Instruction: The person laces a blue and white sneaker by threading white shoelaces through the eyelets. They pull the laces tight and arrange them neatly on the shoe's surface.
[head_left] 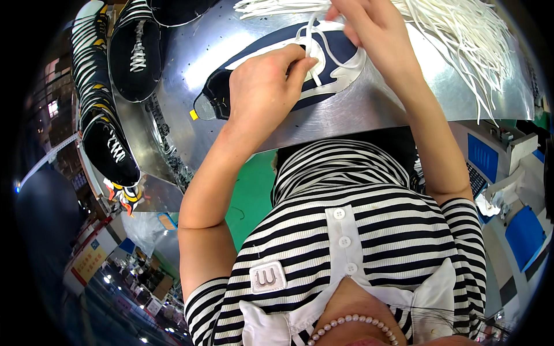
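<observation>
A navy and white sneaker lies on its side on the metal table, its dark opening toward the left. My left hand rests over the shoe's tongue and eyelets, thumb and forefinger pinching a white shoelace. The lace rises from that pinch and also loops across the toe side. Just beyond the toe, my right hand hovers beside the lace with thumb and fingers apart. Motion blurs its fingertips, and I see nothing held there. My left hand hides part of the eyelet rows.
A heap of white shoelaces spreads across the right of the metal table, some hanging over its near edge. At left stand black shoes with white laces and a long row of striped shoes. A blue panel is at lower right.
</observation>
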Demonstrator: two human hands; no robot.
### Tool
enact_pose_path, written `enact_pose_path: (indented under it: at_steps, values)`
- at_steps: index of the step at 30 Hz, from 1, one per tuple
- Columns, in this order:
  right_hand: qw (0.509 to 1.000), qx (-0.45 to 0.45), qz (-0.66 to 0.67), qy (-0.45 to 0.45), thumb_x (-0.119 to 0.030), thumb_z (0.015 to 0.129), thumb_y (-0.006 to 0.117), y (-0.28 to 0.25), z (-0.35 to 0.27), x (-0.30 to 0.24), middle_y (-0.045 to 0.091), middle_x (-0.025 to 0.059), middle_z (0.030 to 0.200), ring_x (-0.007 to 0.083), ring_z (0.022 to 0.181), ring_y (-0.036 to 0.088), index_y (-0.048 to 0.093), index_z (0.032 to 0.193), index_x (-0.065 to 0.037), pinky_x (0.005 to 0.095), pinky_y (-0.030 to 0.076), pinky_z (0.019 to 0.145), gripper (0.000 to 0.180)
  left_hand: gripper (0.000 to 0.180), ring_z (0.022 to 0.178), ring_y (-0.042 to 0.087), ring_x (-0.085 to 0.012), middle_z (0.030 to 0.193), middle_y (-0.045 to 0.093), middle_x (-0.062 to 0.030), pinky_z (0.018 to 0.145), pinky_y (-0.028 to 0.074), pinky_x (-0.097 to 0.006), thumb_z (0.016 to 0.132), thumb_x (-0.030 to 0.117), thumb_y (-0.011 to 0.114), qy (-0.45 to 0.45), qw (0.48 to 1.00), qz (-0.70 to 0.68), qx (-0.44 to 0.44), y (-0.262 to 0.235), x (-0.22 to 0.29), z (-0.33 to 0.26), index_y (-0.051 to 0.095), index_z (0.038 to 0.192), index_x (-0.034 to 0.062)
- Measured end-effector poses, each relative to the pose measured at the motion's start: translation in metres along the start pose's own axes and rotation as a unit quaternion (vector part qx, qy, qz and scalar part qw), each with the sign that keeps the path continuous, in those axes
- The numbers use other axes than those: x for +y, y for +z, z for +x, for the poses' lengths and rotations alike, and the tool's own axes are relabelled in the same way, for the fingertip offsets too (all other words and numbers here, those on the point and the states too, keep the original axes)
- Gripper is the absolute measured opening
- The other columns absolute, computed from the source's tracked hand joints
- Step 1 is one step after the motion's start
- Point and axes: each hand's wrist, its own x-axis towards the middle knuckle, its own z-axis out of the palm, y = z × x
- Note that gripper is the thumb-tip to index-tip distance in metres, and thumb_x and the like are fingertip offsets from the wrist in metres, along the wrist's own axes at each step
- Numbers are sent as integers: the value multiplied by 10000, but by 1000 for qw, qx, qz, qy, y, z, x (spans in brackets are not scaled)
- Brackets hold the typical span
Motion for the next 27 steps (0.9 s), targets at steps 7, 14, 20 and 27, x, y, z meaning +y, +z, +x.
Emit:
enact_pose_path:
  at_steps: [7,14,20,27]
  values:
    - [983,-103,-148,40,-173,949,611,-13,-67,-2,706,119,770,200,640,648,574,1028,4,300,489,608,197,176,538,574,-186,658,645,-81,542,447,-300,908,213,690,21,998,-17,53,5,-3,3,698,876,39]
    - [972,-133,-185,47,-160,937,614,-12,-66,-1,712,144,790,283,663,681,584,991,-1,355,514,631,170,241,545,602,-283,631,625,-91,502,443,-387,916,260,663,54,995,-2,88,10,-9,6,635,788,57]
    - [963,-123,-233,51,-153,927,620,-4,-62,5,706,142,776,313,683,681,586,959,-17,387,518,639,144,203,598,631,-272,706,668,-107,585,492,-368,872,227,707,-46,994,-82,-46,-6,-3,9,678,902,29]
    - [916,-114,-377,-71,-94,897,613,7,-58,14,656,139,679,342,641,664,505,1003,3,433,513,598,180,204,782,682,-279,873,699,-121,705,530,-358,797,98,729,28,983,-176,-52,0,-16,-1,692,983,22]
